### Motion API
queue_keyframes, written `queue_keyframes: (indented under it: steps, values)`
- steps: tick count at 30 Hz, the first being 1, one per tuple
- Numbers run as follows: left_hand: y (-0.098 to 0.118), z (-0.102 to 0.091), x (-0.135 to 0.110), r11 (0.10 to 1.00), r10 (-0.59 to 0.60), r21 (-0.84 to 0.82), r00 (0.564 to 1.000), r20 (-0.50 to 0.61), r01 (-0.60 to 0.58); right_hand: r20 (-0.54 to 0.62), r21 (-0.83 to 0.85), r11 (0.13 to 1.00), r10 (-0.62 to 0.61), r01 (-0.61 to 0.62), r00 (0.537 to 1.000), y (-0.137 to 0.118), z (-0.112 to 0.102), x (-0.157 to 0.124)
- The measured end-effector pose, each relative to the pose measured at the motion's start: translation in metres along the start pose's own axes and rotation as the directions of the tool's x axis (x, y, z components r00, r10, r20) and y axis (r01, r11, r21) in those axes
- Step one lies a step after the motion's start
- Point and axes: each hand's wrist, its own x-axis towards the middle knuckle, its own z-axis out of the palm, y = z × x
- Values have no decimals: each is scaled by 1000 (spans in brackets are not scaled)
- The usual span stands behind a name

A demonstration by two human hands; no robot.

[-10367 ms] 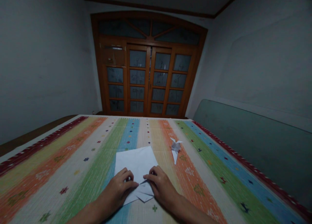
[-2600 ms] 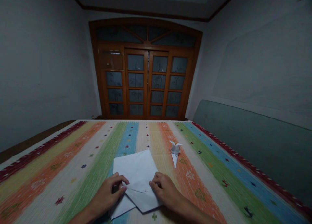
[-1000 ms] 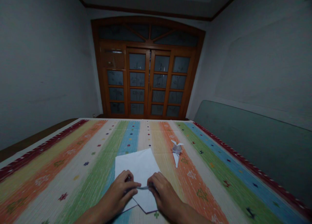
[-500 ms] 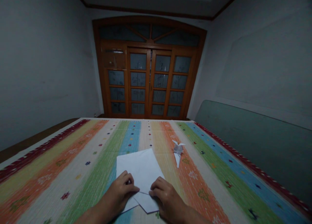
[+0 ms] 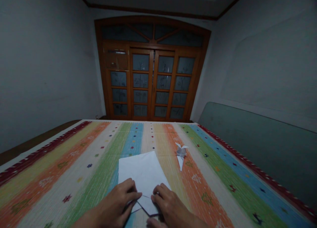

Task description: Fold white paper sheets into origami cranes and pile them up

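At bottom centre, the left hand [image 5: 111, 206] and right hand [image 5: 169, 205] hold the folded white paper [image 5: 141, 171] down on the striped cloth [image 5: 66, 178], their fingers [image 5: 130, 190] narrowed together over its lower folds. A small paper crane [image 5: 181, 153] lies just right of the sheet, not touching it.
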Motion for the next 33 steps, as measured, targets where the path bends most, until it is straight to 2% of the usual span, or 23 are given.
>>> queue_keyframes:
  steps: [2, 5, 12, 16, 21, 23, 26, 29, 33]
  values:
    - [-4, 0, -1, 997, -30, -74, 999, -23, 28, -3, -38, 999, 10, -10, 1000, 1, 4, 0]
    - [-14, 6, 0, 985, -21, -171, 996, -92, 5, -66, -42, 999, -6, 3, 998, 2, 8, -1]
    - [-22, 18, 5, 949, -172, -282, 981, -89, 141, -284, -15, 996, -93, 93, 954, 1, 9, -1]
    - [-21, 22, 6, 936, -239, -288, 966, -97, 202, -309, 126, 991, 3, 38, 951, -1, 9, -1]
    - [-21, 23, 8, 925, -284, -292, 953, -102, 245, -228, 290, 955, 133, -64, 964, -5, -1, 0]
    - [-21, 23, 7, 938, -249, -279, 961, -123, 207, -185, 319, 941, 174, -108, 967, -6, -4, 1]
    - [-18, 20, 6, 978, -114, -189, 980, -165, 82, -150, 328, 938, 170, -113, 974, -5, -6, 1]
    - [-12, 15, 4, 999, 47, -5, 985, -166, -49, -166, 255, 966, 95, -50, 981, -3, -3, 1]
    - [-8, 10, 1, 965, 202, 191, 974, -100, -181, -179, 9, 997, -80, 83, 981, 2, 6, 1]
